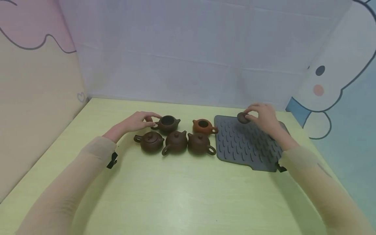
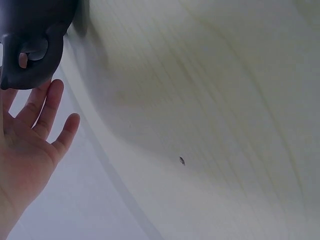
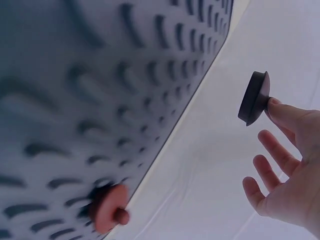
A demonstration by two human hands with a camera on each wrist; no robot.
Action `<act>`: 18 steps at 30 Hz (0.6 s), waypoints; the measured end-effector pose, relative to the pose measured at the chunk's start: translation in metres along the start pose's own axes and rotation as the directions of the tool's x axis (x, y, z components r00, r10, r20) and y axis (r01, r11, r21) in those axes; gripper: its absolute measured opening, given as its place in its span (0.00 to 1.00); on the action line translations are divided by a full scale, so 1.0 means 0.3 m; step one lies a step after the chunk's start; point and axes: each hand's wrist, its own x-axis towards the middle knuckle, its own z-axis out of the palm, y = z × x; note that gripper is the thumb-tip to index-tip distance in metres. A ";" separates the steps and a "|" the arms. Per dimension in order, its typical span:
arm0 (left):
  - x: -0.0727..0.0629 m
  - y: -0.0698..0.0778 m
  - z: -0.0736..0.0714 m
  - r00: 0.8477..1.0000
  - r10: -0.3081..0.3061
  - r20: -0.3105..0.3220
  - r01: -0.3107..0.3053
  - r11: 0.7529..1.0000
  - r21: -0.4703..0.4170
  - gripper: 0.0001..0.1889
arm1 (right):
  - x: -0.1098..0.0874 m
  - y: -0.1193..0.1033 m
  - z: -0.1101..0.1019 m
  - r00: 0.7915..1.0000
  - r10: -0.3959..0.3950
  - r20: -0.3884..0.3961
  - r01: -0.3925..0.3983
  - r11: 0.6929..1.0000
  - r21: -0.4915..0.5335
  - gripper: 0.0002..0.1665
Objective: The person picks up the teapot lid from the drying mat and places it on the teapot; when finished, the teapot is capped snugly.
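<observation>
My left hand (image 1: 136, 122) is at the handle of a dark brown teapot (image 1: 167, 124) with an uncovered top. In the left wrist view that teapot (image 2: 37, 22) fills the upper left corner, and a fingertip shows through its handle loop; the thumb is hidden there. Over the grey mat (image 1: 235, 140), my right hand (image 1: 264, 119) pinches a dark teapot lid (image 1: 243, 117) by its knob. In the right wrist view the lid (image 3: 255, 98) is tilted on edge, clear of the mat, with the other fingers spread loosely below.
An orange-brown teapot (image 1: 202, 127) without a lid stands left of the mat. Three lidded brown teapots (image 1: 151, 142), (image 1: 176, 142), (image 1: 198, 144) stand in a front row. A reddish lid (image 3: 111, 209) lies on the ridged mat. A white sheet (image 1: 191, 58) hangs behind the table.
</observation>
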 end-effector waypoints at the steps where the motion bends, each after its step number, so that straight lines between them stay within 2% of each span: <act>1: 0.001 -0.001 0.001 1.000 0.003 -0.001 -0.003 1.000 0.002 0.22 | 0.014 -0.015 0.000 1.000 -0.009 -0.003 0.010 1.000 0.017 0.10; 6: 0.002 -0.004 0.006 1.000 -0.002 -0.003 0.002 1.000 0.003 0.22 | 0.086 -0.104 0.006 0.999 -0.013 0.039 0.009 0.995 0.099 0.13; 11: 0.003 -0.003 0.006 1.000 -0.018 0.000 0.018 1.000 -0.006 0.22 | 0.159 -0.196 0.030 0.997 -0.015 0.078 0.004 0.991 0.134 0.14; 18: 0.006 -0.018 0.004 1.000 -0.021 -0.006 0.021 1.000 -0.012 0.22 | 0.256 -0.326 0.089 0.993 -0.077 0.087 0.057 0.976 0.209 0.12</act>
